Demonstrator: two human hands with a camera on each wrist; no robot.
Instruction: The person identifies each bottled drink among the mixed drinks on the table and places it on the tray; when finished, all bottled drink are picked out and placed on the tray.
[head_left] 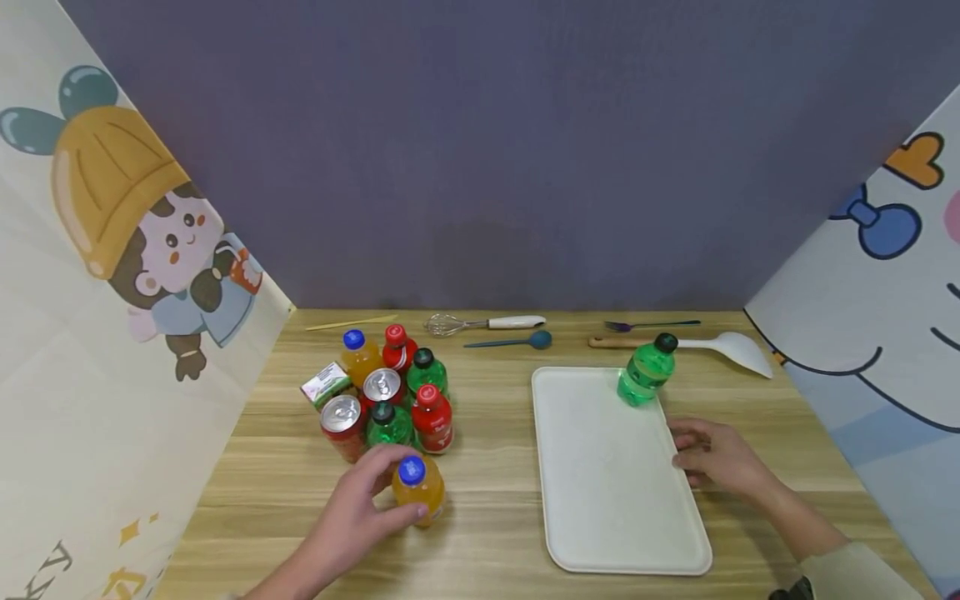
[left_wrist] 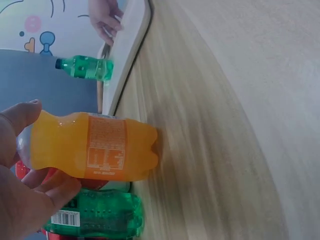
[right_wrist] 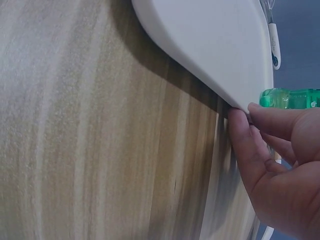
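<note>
My left hand (head_left: 363, 508) holds an orange soda bottle (head_left: 426, 492) with a blue cap, thumb on one side and fingers on the other. The left wrist view shows the bottle's orange label (left_wrist: 106, 145); whether its base touches the table I cannot tell. At the right edge of a white tray (head_left: 611, 467), my right hand (head_left: 720, 458) pinches the rim between thumb and fingers, seen closely in the right wrist view (right_wrist: 280, 160). A green soda bottle (head_left: 647, 371) with a black cap stands at the tray's far right corner.
Left of centre, a cluster holds red cans (head_left: 343, 425), a small carton (head_left: 327, 385), green bottles (head_left: 390, 427), red bottles (head_left: 432, 421) and another orange bottle (head_left: 362, 360). Along the back lie a whisk (head_left: 483, 324), a blue spoon (head_left: 517, 342), a fork (head_left: 651, 324) and a white ladle (head_left: 738, 352).
</note>
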